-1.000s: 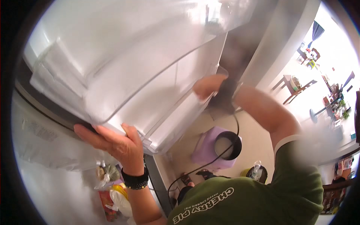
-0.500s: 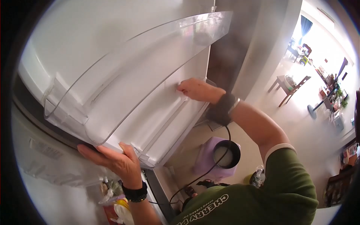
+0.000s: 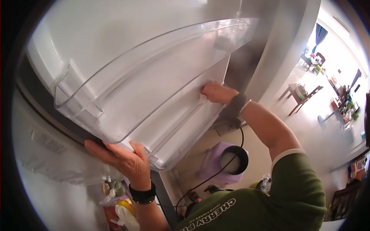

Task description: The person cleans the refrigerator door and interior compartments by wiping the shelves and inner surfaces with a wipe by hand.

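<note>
White right across the door liner [image 3: 165,19], white again on the cloth [image 3: 202,99], see-through on the shelf bin [image 3: 165,73], and here's the shirt [image 3: 250,206] in deep green, white lettering [image 3: 223,209] across it, a pale band [image 3: 285,153] edging the sleeve [image 3: 298,173]! Lilac on the box [image 3: 212,165], black on the round container [image 3: 243,163], beige on the floor [image 3: 262,161]. Black again for the wristband [image 3: 142,195], then a red packet [image 3: 110,214], a dark blue curtain [image 3: 320,35].

head-worn camera | facing forward and down | close over fridge door [image 3: 154,23]
</note>
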The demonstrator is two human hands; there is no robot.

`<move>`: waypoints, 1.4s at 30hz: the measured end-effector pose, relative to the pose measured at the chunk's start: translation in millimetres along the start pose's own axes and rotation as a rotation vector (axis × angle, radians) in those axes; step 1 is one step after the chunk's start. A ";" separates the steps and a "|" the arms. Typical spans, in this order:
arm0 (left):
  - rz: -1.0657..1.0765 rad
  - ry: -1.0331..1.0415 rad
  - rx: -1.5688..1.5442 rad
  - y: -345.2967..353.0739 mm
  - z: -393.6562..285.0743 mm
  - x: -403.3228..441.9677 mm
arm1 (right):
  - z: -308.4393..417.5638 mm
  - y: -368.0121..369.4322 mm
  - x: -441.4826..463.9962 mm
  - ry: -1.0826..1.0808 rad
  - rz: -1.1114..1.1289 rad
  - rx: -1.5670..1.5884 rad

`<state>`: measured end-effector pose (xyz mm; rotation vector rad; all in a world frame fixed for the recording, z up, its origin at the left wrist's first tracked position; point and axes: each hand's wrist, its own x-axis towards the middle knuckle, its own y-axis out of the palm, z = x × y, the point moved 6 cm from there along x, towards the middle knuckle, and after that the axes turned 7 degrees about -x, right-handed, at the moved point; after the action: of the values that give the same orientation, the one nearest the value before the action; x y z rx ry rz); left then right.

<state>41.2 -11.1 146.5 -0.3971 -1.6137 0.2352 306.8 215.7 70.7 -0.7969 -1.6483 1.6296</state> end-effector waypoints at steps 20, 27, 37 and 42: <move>-0.056 0.024 -0.135 -10.9 2.0 -2.4 | 138.3 -3.3 -62.1 -0.306 0.707 0.302; -0.061 0.018 -0.140 -12.5 -1.0 -2.5 | 196.2 -15.5 -71.6 -0.383 0.692 0.766; -0.064 0.027 -0.095 -9.0 -1.4 -2.7 | 201.7 -1.2 -59.2 -0.442 0.613 0.601; -0.041 0.024 -0.102 -7.0 -1.9 -2.7 | 185.8 -17.8 -57.0 -0.351 0.667 0.642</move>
<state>42.4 -18.7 146.9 -0.4432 -1.6131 0.1168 190.0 60.3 88.1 -0.7813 -0.9637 2.6998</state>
